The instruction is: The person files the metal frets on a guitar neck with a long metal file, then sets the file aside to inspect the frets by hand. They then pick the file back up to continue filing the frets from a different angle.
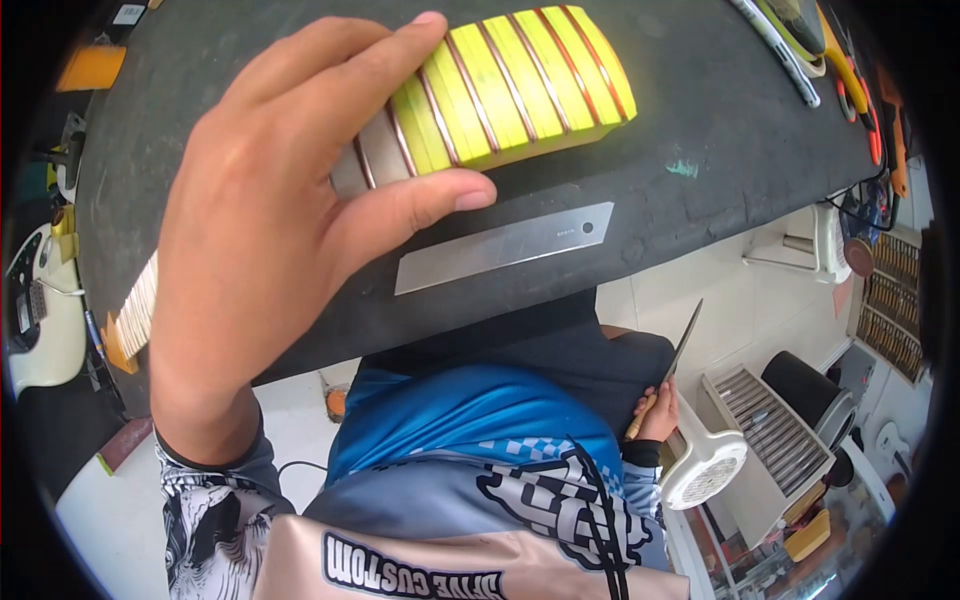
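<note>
My left hand [270,190] wraps over a guitar neck [510,85], thumb on the near edge and fingers across the far side. Yellow tape covers the wood between its metal frets, while bare fretboard shows beside my palm. Low on the right, by my lap, my right hand [657,415] is closed round the wooden handle of a file [686,338], its pointed metal length angled upward. Below the neck, a flat metal blade [505,248] with a small hole at one end lies on the dark bench mat [640,215].
A marker [778,52] and yellow-handled tool [835,50] lie at the bench's upper right. At left is a pale guitar body [50,320]. A white stool [705,470] and a slatted rack [768,430] stand to my right.
</note>
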A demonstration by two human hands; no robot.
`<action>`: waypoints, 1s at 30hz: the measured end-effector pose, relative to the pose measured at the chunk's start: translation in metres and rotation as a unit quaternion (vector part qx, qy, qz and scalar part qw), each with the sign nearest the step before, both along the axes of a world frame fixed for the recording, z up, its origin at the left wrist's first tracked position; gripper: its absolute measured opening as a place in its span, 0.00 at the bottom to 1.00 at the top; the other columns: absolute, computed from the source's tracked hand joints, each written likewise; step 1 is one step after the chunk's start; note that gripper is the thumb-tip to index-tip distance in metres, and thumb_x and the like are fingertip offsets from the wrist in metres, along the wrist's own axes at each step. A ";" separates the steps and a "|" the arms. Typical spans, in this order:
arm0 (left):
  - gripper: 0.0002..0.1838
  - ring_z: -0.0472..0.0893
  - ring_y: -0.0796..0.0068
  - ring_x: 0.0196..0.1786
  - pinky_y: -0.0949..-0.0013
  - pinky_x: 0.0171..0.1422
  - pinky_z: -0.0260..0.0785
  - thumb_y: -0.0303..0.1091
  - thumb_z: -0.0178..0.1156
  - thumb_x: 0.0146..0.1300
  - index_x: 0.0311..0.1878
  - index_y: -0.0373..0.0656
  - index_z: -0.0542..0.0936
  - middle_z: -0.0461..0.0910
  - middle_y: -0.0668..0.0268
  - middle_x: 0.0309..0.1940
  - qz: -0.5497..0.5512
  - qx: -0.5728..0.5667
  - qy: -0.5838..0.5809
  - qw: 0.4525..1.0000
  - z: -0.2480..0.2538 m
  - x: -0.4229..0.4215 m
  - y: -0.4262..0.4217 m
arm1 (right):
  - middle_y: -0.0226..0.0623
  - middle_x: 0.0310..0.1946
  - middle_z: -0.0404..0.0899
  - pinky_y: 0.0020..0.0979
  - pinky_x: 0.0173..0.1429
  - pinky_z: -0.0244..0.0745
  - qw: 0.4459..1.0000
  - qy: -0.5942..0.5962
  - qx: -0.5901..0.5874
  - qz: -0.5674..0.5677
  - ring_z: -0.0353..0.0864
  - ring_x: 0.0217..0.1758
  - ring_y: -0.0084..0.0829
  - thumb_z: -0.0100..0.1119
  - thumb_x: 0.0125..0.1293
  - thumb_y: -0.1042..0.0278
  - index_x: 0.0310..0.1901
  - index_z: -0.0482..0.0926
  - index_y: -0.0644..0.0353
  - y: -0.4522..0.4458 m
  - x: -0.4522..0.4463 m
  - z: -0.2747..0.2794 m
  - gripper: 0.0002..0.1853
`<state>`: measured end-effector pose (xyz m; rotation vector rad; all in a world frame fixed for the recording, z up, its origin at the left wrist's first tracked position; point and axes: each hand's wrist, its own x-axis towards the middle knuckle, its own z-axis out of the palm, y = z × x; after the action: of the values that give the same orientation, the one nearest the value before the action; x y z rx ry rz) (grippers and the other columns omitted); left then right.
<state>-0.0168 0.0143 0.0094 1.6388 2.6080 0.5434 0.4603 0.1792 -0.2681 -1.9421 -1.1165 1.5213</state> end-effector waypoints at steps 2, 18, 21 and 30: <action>0.39 0.83 0.59 0.49 0.67 0.55 0.73 0.43 0.78 0.52 0.66 0.37 0.79 0.82 0.54 0.52 0.006 -0.003 -0.029 1.000 0.002 0.000 0.001 | 0.34 0.27 0.77 0.23 0.18 0.66 1.000 0.001 -0.003 -0.001 0.70 0.16 0.21 0.51 0.80 0.63 0.71 0.71 0.59 0.000 -0.001 0.001 0.23; 0.40 0.83 0.59 0.50 0.67 0.55 0.73 0.48 0.77 0.52 0.66 0.35 0.80 0.81 0.53 0.53 0.004 -0.023 -0.056 0.998 0.007 -0.008 0.003 | 0.35 0.26 0.77 0.23 0.17 0.66 1.000 0.019 -0.010 0.010 0.70 0.15 0.21 0.51 0.80 0.65 0.71 0.71 0.62 0.012 -0.012 0.000 0.22; 0.41 0.84 0.59 0.49 0.67 0.54 0.73 0.50 0.77 0.50 0.66 0.35 0.80 0.82 0.53 0.53 0.005 -0.017 -0.063 0.998 0.006 -0.007 0.004 | 0.35 0.26 0.77 0.24 0.17 0.66 1.000 0.016 -0.016 0.010 0.70 0.15 0.22 0.50 0.80 0.65 0.71 0.71 0.62 0.014 -0.013 -0.001 0.22; 0.44 0.84 0.58 0.49 0.67 0.53 0.74 0.53 0.78 0.47 0.66 0.36 0.80 0.83 0.52 0.53 0.004 -0.018 -0.048 0.999 0.005 -0.008 0.003 | 0.35 0.26 0.77 0.25 0.17 0.67 0.999 0.012 -0.030 0.009 0.70 0.15 0.23 0.50 0.79 0.65 0.71 0.71 0.60 0.018 -0.013 -0.004 0.23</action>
<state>-0.0244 0.0169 0.0149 1.5524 2.5421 0.5587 0.4468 0.1968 -0.2721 -1.9528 -1.0921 1.6011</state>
